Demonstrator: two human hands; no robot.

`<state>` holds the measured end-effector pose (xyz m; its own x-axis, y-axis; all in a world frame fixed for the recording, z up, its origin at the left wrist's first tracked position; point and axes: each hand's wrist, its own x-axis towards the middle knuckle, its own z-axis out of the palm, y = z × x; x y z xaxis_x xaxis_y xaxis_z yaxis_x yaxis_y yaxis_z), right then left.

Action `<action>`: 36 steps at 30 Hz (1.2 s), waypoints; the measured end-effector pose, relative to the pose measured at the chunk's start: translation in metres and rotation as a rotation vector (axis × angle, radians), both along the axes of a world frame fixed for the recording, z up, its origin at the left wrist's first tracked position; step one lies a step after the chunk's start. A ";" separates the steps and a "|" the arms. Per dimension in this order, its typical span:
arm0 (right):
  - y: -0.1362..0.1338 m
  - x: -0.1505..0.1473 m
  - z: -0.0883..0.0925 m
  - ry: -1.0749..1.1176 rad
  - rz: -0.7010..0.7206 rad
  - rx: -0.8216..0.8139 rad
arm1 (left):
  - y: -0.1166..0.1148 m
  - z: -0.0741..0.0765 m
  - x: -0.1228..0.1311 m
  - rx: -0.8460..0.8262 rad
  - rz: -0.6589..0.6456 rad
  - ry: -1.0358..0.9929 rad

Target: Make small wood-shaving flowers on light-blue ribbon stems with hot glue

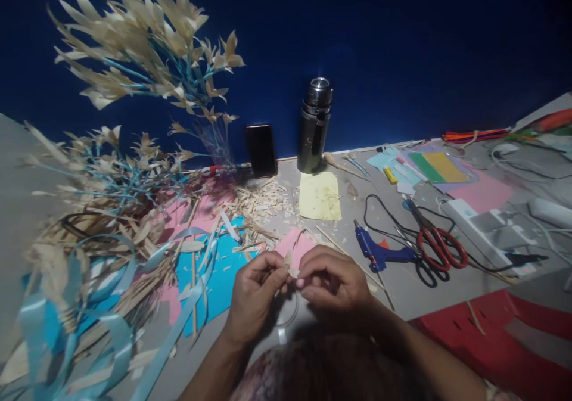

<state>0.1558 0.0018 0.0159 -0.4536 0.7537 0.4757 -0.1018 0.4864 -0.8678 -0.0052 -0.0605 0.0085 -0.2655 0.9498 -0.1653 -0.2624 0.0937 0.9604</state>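
Note:
My left hand (258, 291) and my right hand (336, 277) meet fingertip to fingertip at the near edge of the table. Both are closed in a pinch around a small pale husk piece (292, 272), which looks like the dried petals in the vase. Most of it is hidden by my fingers. Beneath my hands lies a pink paper sheet (295, 241). To the right of my right hand rests a blue glue gun (379, 251), beside red-handled scissors (440, 249). A blue paper sheet (214, 294) with scraps on it is left of my left hand.
Husk flowers on blue stems (156, 61) rise at the back left, above loose light-blue ribbon (190, 311). A phone (261, 151) and a flask (315, 130) stand by the wall, near a yellow sheet (320, 195). A power strip (476, 228) with cords lies right.

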 end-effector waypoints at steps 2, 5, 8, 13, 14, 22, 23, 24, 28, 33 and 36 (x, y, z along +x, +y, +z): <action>-0.001 0.004 -0.003 -0.014 0.040 -0.329 | 0.000 0.002 0.000 0.027 0.014 0.089; 0.002 0.008 -0.003 -0.028 0.108 -0.724 | 0.000 0.003 0.001 0.063 0.024 0.195; 0.006 0.010 -0.002 -0.022 0.220 -0.909 | 0.000 0.001 0.001 0.061 0.017 0.199; 0.007 0.007 -0.005 0.067 0.143 -0.959 | 0.003 -0.007 0.005 0.025 0.087 -0.146; 0.007 0.005 -0.006 0.102 0.095 -0.967 | 0.004 -0.008 0.007 0.010 0.106 -0.225; 0.004 -0.010 -0.014 0.277 -0.009 -1.088 | 0.008 -0.014 0.027 -0.058 0.069 -0.424; 0.004 -0.011 -0.016 0.292 -0.006 -1.101 | 0.009 -0.014 0.027 -0.056 0.074 -0.412; 0.004 -0.013 -0.018 0.303 -0.002 -1.112 | 0.009 -0.014 0.028 -0.058 0.075 -0.403; 0.001 -0.019 -0.023 0.307 -0.026 -1.076 | 0.012 -0.015 0.031 -0.038 0.071 -0.395; 0.002 -0.013 -0.016 0.157 0.017 -0.957 | 0.014 -0.015 0.029 -0.068 0.067 -0.426; 0.007 -0.006 -0.012 0.090 0.081 -0.900 | 0.013 -0.015 0.022 -0.104 0.055 -0.422</action>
